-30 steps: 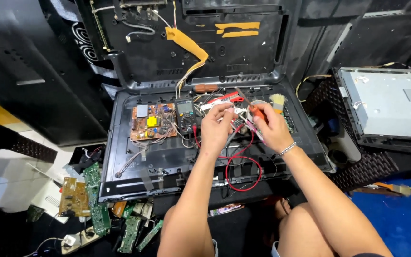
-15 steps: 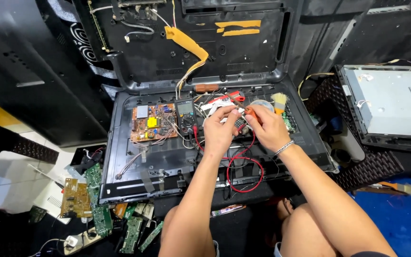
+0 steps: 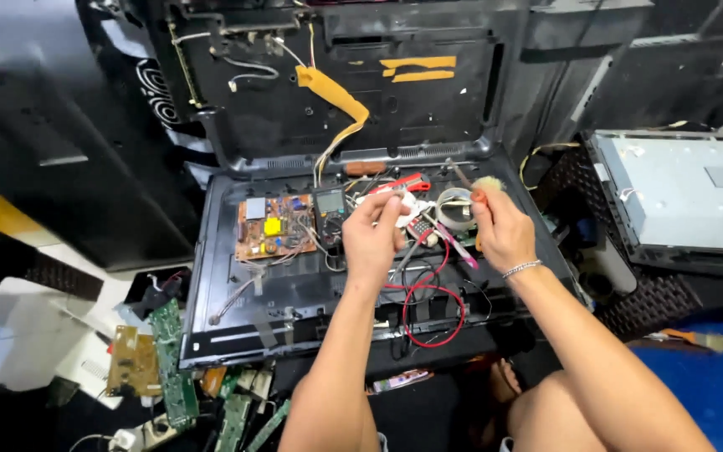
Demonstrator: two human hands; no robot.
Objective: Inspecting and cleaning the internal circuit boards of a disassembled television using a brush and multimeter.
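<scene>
My left hand (image 3: 374, 238) is over the middle of an open black television shell (image 3: 211, 335), its fingertips pinched on a small white part (image 3: 402, 201) beside red-handled pliers (image 3: 407, 182). My right hand (image 3: 504, 230) is just to the right, closed around a small brush (image 3: 489, 182) whose pale bristles stick up above the fingers. Between the hands lie a pink probe (image 3: 455, 243) and a roll of tape (image 3: 453, 208). A red wire loop (image 3: 433, 314) lies under my wrists. A multimeter (image 3: 330, 209) and an orange circuit board (image 3: 274, 226) sit left of my left hand.
A second black back cover with a yellow ribbon cable (image 3: 332, 92) stands behind the shell. Green circuit boards (image 3: 169, 368) lie on the floor at the lower left. A grey metal panel (image 3: 679, 192) rests at the right, above a blue floor patch (image 3: 713, 385).
My right hand has moved right and up from the wires to the brush. My left hand has lifted slightly, fingers now pinched on the white part.
</scene>
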